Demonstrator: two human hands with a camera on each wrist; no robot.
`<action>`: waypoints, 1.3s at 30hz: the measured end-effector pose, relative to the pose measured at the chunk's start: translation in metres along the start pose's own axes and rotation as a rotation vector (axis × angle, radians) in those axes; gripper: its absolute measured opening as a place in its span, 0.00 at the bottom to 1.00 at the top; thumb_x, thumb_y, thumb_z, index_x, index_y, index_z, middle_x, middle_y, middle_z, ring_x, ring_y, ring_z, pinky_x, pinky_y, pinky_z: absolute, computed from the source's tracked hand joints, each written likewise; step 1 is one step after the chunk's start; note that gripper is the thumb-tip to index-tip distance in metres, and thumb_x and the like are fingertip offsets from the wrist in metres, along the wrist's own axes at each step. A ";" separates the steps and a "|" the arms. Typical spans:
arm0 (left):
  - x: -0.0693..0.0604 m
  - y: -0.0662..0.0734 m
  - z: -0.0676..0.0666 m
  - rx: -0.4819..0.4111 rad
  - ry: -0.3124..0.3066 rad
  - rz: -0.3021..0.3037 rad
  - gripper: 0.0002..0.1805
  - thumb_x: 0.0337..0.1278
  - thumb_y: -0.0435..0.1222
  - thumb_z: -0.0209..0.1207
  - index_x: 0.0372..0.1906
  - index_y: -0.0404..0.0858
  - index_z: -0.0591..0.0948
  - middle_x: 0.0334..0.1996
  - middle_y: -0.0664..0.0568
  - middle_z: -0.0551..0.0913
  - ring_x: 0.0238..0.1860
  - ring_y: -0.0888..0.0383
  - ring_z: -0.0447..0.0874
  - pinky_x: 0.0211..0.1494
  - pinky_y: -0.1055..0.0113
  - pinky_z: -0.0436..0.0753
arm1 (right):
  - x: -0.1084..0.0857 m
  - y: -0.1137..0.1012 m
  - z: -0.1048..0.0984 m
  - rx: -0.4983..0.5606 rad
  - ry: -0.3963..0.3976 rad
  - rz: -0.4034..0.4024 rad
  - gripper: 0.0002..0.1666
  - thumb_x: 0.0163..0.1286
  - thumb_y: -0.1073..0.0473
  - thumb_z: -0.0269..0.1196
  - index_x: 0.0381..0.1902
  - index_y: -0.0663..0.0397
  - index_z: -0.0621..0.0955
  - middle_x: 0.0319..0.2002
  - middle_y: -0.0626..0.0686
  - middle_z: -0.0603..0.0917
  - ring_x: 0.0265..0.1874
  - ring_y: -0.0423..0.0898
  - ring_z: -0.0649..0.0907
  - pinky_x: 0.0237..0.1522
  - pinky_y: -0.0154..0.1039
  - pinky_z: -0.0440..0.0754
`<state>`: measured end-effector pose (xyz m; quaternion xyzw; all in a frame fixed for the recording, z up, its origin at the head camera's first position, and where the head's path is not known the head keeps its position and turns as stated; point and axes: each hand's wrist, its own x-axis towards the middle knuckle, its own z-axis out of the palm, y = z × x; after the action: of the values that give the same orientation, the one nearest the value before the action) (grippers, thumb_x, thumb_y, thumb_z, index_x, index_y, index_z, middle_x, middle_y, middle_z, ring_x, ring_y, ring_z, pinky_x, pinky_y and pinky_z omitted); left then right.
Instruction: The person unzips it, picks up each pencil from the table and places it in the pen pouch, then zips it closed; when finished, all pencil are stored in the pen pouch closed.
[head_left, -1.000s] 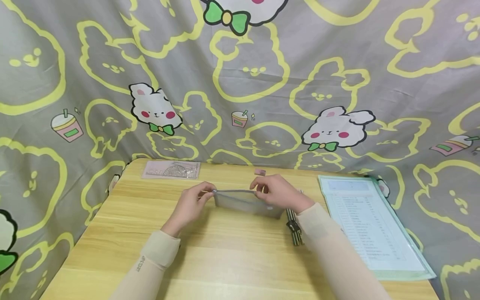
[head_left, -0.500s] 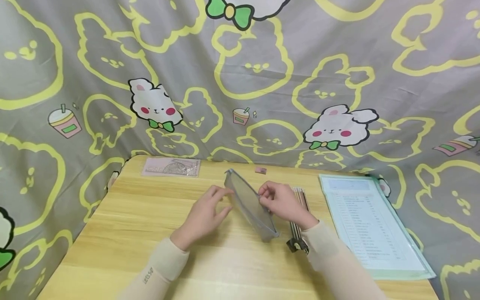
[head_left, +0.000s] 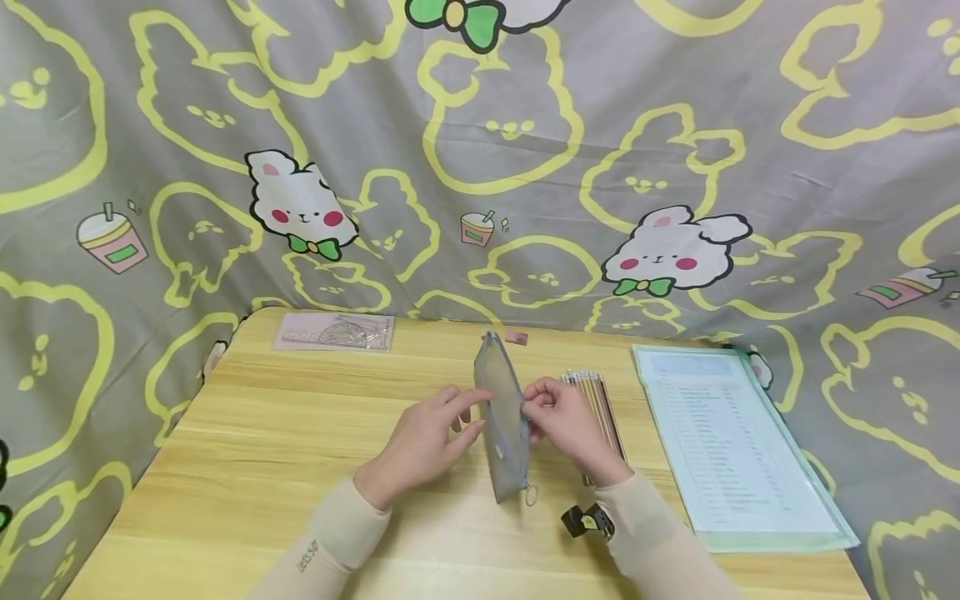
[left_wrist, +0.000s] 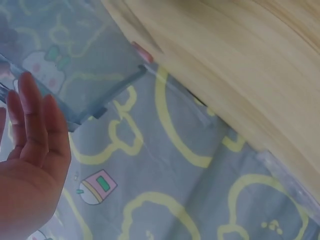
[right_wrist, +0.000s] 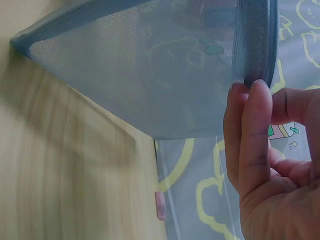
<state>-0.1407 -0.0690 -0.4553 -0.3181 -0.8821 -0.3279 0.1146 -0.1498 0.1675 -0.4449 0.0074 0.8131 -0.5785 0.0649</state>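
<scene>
A grey-blue mesh zip pouch [head_left: 504,417] stands upright above the table, its mouth spread apart and a ring at its near end. My right hand [head_left: 564,417] pinches the pouch's right edge between thumb and fingers; the right wrist view shows this hand [right_wrist: 275,150] at the zip edge of the mesh [right_wrist: 125,75]. On the other side, my left hand [head_left: 431,433] has its fingers extended, the index finger at the pouch's left edge. In the left wrist view the left hand [left_wrist: 35,155] is beside the mesh with its fingers nearly straight.
Several pencils [head_left: 600,408] lie right of the pouch, partly behind my right hand. A black object [head_left: 588,522] lies near my right sleeve. A document in a green-edged folder [head_left: 738,450] is at the right, a ruler set [head_left: 333,331] back left, a small pink item [head_left: 516,337] at the back.
The pouch has turned from crosswise to pointing away from me. My left hand let go of its corner and moved to its side. The black object now lies apart from the pencils.
</scene>
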 end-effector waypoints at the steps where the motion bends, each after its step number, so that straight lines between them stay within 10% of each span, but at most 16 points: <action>1: 0.001 0.000 0.002 -0.001 -0.008 0.004 0.23 0.69 0.39 0.67 0.66 0.48 0.82 0.37 0.55 0.83 0.32 0.59 0.85 0.31 0.75 0.77 | -0.001 0.001 0.000 0.009 0.004 0.000 0.07 0.67 0.69 0.63 0.43 0.65 0.82 0.30 0.56 0.86 0.20 0.45 0.84 0.24 0.36 0.87; 8: 0.004 -0.003 0.004 0.016 -0.030 -0.037 0.13 0.67 0.39 0.67 0.54 0.48 0.85 0.41 0.57 0.85 0.35 0.59 0.86 0.34 0.72 0.81 | -0.004 0.007 0.000 0.057 0.030 0.021 0.08 0.66 0.71 0.63 0.43 0.67 0.82 0.31 0.56 0.86 0.20 0.44 0.83 0.24 0.35 0.86; 23: -0.015 -0.039 -0.029 0.074 0.138 -0.063 0.11 0.54 0.30 0.69 0.39 0.48 0.84 0.39 0.60 0.86 0.36 0.56 0.88 0.34 0.65 0.82 | -0.008 0.035 -0.019 -0.116 0.159 0.121 0.04 0.66 0.66 0.64 0.38 0.60 0.83 0.28 0.57 0.86 0.26 0.53 0.89 0.25 0.38 0.86; 39: 0.003 -0.023 -0.009 0.010 0.043 -0.045 0.08 0.56 0.32 0.69 0.39 0.48 0.86 0.37 0.61 0.86 0.37 0.59 0.86 0.40 0.67 0.83 | -0.009 0.049 -0.010 -0.140 0.076 0.100 0.05 0.66 0.67 0.63 0.39 0.58 0.85 0.28 0.51 0.86 0.22 0.47 0.87 0.23 0.37 0.85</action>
<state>-0.1580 -0.0871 -0.4590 -0.2907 -0.8880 -0.3325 0.1278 -0.1376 0.1941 -0.4863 0.0654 0.8519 -0.5157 0.0634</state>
